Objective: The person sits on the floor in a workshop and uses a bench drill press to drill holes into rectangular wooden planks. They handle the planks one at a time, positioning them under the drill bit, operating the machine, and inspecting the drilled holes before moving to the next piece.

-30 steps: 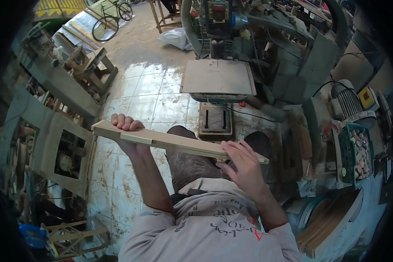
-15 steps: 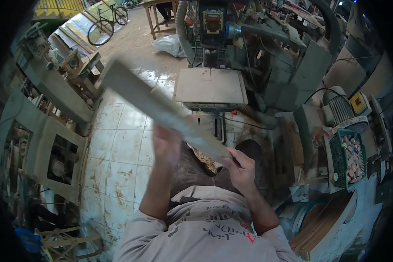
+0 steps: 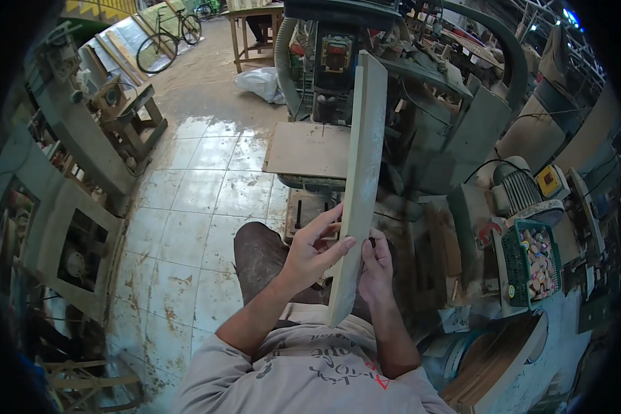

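A long pale wooden board (image 3: 363,159) stands on edge between my hands. Its far end tilts up in front of the machine, and its near end comes down by my shirt. On its left side my left hand (image 3: 312,252) grips it, the thumb lying along the face and the fingers partly hidden behind the edge. My right hand (image 3: 377,265) holds the other side lower down, fingers bent against the board. Past the board is a drill press (image 3: 337,58) with a flat wooden top on its table (image 3: 303,150).
At right, a green crate (image 3: 529,265) holds several small round pieces, beside a dusty motor (image 3: 514,188). Stacked curved boards (image 3: 493,366) lean at lower right. Machine frames (image 3: 69,241) line the left. A white plastic bag (image 3: 261,84) and a bicycle (image 3: 165,41) are farther off.
The board has swung from a slant toward the far left to nearly straight ahead and turned onto its edge. My left hand has moved right, closer to the right hand.
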{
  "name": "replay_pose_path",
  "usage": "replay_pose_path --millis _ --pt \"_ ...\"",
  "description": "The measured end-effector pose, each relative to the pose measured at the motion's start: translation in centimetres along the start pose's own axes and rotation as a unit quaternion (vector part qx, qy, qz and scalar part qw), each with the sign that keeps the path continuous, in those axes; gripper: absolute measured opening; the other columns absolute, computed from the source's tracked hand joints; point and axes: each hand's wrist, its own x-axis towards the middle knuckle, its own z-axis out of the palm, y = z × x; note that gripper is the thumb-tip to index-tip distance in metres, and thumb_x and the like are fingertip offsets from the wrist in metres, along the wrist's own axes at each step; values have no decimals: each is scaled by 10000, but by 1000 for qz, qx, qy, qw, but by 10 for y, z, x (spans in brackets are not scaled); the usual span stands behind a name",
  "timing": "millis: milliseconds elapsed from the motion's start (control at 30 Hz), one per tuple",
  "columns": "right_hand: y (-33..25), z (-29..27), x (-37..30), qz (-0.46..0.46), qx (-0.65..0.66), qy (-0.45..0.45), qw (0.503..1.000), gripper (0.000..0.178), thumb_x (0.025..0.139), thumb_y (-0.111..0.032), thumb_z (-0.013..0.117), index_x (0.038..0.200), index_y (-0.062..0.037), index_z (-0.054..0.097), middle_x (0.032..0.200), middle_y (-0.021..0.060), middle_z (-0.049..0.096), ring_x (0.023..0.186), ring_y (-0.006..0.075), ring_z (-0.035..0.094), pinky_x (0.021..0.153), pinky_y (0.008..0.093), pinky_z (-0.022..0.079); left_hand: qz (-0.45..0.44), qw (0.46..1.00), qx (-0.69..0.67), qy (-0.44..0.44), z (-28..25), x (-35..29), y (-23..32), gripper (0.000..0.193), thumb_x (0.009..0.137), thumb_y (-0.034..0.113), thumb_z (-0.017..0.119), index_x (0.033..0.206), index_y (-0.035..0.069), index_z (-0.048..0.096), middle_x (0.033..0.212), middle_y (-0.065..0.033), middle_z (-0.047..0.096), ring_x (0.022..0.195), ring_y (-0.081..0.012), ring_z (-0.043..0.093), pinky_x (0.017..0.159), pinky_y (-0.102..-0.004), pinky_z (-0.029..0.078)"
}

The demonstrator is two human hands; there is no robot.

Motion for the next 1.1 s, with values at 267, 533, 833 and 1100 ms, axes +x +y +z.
replay_pose_path --millis 267,533,833,1100 --pt "-15 0 -5 54 152 88 983 311 986 -193 490 1270 -72 450 1029 47 609 892 146 628 788 291 535 -1 994 8 -110 15 -6 -3 550 915 53 584 1406 -32 352 1354 -154 491 1197 -163 495 1004 -285 401" --pt "-19 -47 2 133 386 121 905 220 991 -184 454 1048 8 545 842 77 577 698 149 592 643 243 546 21 976 36 -214 33 -40 -9 622 831 73 679 1380 -22 402 1438 -160 419 1280 -209 459 1035 -292 364" --pt "-1 -75 2 125 463 80 874 204 986 -130 439 1070 25 543 939 100 592 768 162 610 681 263 562 62 959 140 -239 33 -41 -15 718 748 83 762 1373 -6 420 1451 -165 391 1302 -241 438 1038 -313 377" --pt "11 -58 6 22 229 202 952 243 983 -234 483 1120 -39 530 935 66 594 792 159 609 695 295 547 -85 972 -47 -212 15 -30 -21 706 811 191 741 1399 18 389 1412 -136 421 1258 -223 467 1036 -359 403"
